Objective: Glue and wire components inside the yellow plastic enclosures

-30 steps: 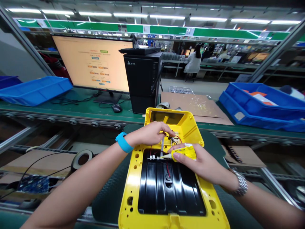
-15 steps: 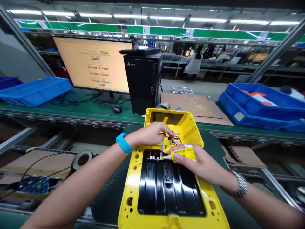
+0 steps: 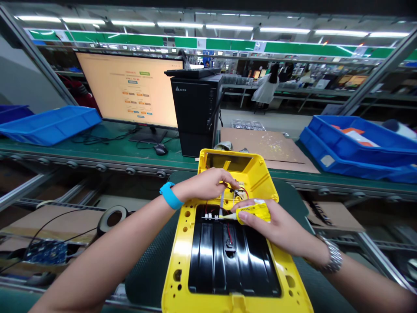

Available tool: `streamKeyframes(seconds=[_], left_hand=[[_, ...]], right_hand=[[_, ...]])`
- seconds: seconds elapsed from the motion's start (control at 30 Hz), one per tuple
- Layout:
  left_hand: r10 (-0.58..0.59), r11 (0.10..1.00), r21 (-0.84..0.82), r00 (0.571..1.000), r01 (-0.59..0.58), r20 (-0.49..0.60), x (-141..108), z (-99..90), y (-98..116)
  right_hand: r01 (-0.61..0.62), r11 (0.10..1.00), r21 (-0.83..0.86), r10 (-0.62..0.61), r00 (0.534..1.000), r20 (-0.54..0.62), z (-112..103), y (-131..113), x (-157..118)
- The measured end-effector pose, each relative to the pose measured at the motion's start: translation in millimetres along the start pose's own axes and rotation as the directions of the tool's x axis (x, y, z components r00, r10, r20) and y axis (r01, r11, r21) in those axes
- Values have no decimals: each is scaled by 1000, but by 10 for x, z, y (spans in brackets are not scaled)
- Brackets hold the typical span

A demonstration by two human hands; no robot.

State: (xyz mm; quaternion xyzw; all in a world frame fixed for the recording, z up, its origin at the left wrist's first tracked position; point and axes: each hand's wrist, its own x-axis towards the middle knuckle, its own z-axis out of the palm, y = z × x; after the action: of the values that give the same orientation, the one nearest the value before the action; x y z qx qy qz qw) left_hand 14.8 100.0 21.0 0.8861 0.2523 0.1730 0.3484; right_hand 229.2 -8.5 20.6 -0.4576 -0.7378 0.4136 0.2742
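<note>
A yellow plastic case (image 3: 176, 261) stands opened out in front of me, its lid (image 3: 260, 176) tipped back at the far side. A glossy black panel (image 3: 241, 261) fills its near half. My right hand (image 3: 276, 221) grips a yellow glue bottle (image 3: 252, 214), held sideways. The tapered nozzle points left, its tip at a pale flat cable (image 3: 222, 204) by a row of small white connectors (image 3: 210, 216). Bent over the lid's lower edge, my left hand (image 3: 213, 182) has curled fingers among thin wires (image 3: 241, 191); what they hold is hidden.
Beyond the case, a green bench carries a monitor (image 3: 130, 91), a black computer tower (image 3: 195, 115), a mouse (image 3: 160, 149) and cardboard sheets (image 3: 270, 148). Blue bins (image 3: 358, 148) stand right, another blue bin (image 3: 52, 126) left. A tape roll (image 3: 112, 218) lies left of the case. A person sits far back.
My right hand and the glue bottle have shifted very slightly right, the nozzle tip staying near the flat cable. The left hand keeps almost the same place.
</note>
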Motion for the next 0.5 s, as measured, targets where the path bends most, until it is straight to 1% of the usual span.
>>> streamKeyframes(seconds=[0.1, 0.17, 0.23, 0.3, 0.33, 0.4, 0.47, 0.5], left_hand=[[1, 1000, 28, 1000, -1, -12, -14, -5, 20], [8, 996, 88, 999, -5, -36, -28, -23, 33], [19, 985, 175, 995, -2, -94, -61, -66, 59], [43, 968, 250, 983, 3, -177, -149, -133, 121], [59, 961, 278, 973, 5, -221, -231, -171, 167], [71, 945, 326, 948, 37, -312, -496, -239, 269], [37, 921, 368, 913, 126, -405, -889, -266, 315], [6, 902, 386, 888, 194, -460, -1108, -257, 287]], right_hand=[[-7, 1000, -13, 7, 1000, -3, 2, 10, 0], [-18, 1000, -16, 18, 1000, -18, 12, 26, 0], [-14, 1000, 2, 14, 998, -57, 22, 48, 0], [-1, 999, 51, 7, 993, -117, 17, 74, -9], [-3, 996, 89, 14, 991, -134, 1, 88, -18], [-15, 978, 210, 38, 994, -106, -69, 117, -46], [-10, 922, 386, 40, 997, -70, -202, 159, -70], [15, 881, 472, 33, 995, -92, -294, 192, -69]])
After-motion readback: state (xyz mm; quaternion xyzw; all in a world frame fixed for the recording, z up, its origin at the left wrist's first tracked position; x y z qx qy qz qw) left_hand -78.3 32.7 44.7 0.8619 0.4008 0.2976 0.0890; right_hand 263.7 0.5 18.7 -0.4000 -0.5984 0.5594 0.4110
